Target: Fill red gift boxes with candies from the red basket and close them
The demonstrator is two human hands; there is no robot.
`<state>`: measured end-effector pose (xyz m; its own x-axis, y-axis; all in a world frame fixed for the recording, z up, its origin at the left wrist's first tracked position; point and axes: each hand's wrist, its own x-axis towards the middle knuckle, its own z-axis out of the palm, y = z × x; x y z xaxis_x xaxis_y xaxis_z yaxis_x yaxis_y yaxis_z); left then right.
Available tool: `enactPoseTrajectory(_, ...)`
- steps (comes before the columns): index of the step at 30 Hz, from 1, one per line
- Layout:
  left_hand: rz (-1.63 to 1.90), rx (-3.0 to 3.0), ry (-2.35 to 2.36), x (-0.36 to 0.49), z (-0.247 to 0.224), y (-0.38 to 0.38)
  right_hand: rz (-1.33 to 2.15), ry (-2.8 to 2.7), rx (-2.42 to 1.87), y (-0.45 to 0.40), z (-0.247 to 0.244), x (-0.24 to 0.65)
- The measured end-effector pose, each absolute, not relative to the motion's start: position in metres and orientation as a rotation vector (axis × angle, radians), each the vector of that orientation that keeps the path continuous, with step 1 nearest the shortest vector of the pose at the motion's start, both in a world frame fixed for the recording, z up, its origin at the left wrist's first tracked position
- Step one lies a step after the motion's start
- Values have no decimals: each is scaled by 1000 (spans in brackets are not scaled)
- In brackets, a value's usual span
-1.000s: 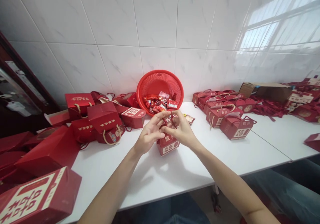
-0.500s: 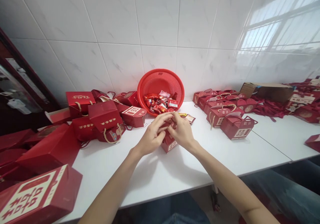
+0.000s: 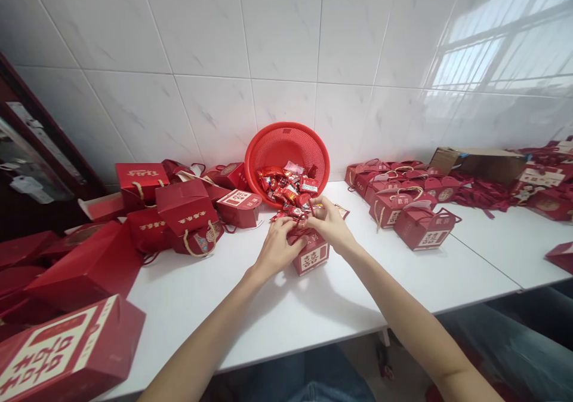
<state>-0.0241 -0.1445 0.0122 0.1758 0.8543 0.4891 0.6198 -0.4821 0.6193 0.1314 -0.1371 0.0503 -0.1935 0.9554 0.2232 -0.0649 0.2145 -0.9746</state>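
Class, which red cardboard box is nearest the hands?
The small red cardboard box directly under the left hand and right hand, in front of the round red plastic basket; the other boxes sit off to either side.

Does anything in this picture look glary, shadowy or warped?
Head view: a bright window reflection glares off the tiled wall, upper right; head view: soft shadows lie on the white table, below the left hand and right hand; head view: the lower-left box looks stretched, perhaps by a wide lens.
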Motion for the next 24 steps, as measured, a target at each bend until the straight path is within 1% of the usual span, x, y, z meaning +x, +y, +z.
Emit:
enactPoseTrajectory(2,1168,2144,1392,-23,10,-144,1164,-1491,-945,-136,51,134)
enactPoseTrajectory(3,1161,2127,1388,-22,10,-143,1089,-1561,-992,-136,52,135)
enactPoseTrajectory(5,1158,2094,1387,-21,9,-144,826,-1759,-1143,-137,55,138)
enactPoseTrajectory(9,1169,2076,1375,-14,8,-147,132,-2094,-1503,-143,74,141)
enactPoseTrajectory(11,1161,2092,1382,-9,7,-148,-27,-2121,-1557,-147,85,140)
enactPoseTrajectory(13,1154,2095,1384,-6,7,-148,16,-2108,-1526,-149,92,140)
enactPoseTrajectory(18,1182,2042,1307,-3,4,-149,361,-1985,-1346,-145,87,143)
enactPoseTrajectory(21,1206,1984,1156,-4,-1,-151,418,-1875,-1274,-141,86,155)
enactPoseTrajectory(24,1239,1888,964,-6,-7,-155,403,-1746,-1232,-140,103,180)
